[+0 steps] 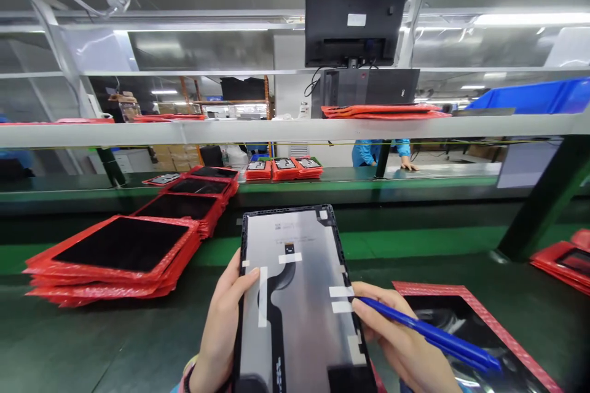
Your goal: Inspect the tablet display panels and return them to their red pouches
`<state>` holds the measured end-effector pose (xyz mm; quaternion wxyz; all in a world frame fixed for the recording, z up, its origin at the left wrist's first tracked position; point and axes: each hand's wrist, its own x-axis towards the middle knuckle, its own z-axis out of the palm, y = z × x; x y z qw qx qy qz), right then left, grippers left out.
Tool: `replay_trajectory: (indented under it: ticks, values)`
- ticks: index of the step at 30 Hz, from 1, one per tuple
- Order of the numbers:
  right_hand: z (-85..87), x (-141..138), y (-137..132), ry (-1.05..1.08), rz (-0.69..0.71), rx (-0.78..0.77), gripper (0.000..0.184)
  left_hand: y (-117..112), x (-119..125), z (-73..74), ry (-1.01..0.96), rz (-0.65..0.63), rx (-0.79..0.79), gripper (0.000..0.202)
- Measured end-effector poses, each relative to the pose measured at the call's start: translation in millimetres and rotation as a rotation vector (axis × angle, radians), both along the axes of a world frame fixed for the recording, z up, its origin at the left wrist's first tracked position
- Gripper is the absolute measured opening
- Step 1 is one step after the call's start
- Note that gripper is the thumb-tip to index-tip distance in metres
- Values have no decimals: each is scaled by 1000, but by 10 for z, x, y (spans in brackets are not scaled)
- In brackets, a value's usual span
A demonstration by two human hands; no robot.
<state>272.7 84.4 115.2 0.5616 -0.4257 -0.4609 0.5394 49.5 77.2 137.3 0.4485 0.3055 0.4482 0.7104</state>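
A tablet screen (pixel 308 282) is tilted up in front of me, its silvery back facing me, with a black flex cable (pixel 277 331) and strips of white tape (pixel 342 291). My left hand (pixel 224 319) grips its left edge, thumb lying on the back. At the right edge, my right hand (pixel 405 338) is closed round a blue pen (pixel 442 341), whose end near the fingertips lies by the tape strips. Those fingertips also touch the screen's edge. Beneath and beside my right hand, another black screen (pixel 465 319) rests on a red bubble-wrap bag (pixel 488 313).
Stacks of red bubble bags with black screens (pixel 124 244) stand on the left of the green bench (pixel 415 245). Smaller red stacks (pixel 283 169) sit farther back. A shelf (pixel 258 130) crosses above, bearing a monitor (pixel 353 24) and a blue bin (pixel 530 97). A person's blue sleeve (pixel 403 147) shows beyond.
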Motion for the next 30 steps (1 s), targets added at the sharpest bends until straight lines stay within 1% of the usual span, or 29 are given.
replay_trajectory:
  ticks: [5, 7, 9, 15, 18, 21, 23, 26, 28, 29, 30]
  values:
    - [-9, 0, 82, 141, 58, -98, 32, -3, 5, 42, -5, -121, 25, 54]
    - [-24, 15, 119, 171, 127, -136, 31, 5, -4, 50, -17, -171, 25, 57]
    - [-37, 32, 155, 188, 199, -160, 30, 21, -15, 48, -10, -178, 24, 58]
    - [17, 17, 188, 248, 308, -125, 25, 90, -39, 6, 95, -255, 65, 45]
    - [52, -14, 189, 279, 328, -118, 24, 104, -43, -19, 142, -249, 81, 43]
    - [55, -26, 228, 233, 296, -74, 34, 94, -45, -21, 174, -196, 85, 46]
    - [48, -8, 260, 156, 229, 16, 38, 74, -50, 0, 200, -151, 88, 46]
    - [50, 51, 255, 88, 98, 169, 32, 12, -52, 36, 254, -57, 104, 42]
    - [67, 85, 197, 96, 72, 203, 28, -51, -24, 27, 351, 71, 121, 37]
    - [79, 91, 156, 117, 101, 195, 27, -86, 8, 5, 424, 166, 129, 31]
    - [91, 88, 112, 151, 174, 175, 30, -119, 53, -28, 501, 272, 140, 25]
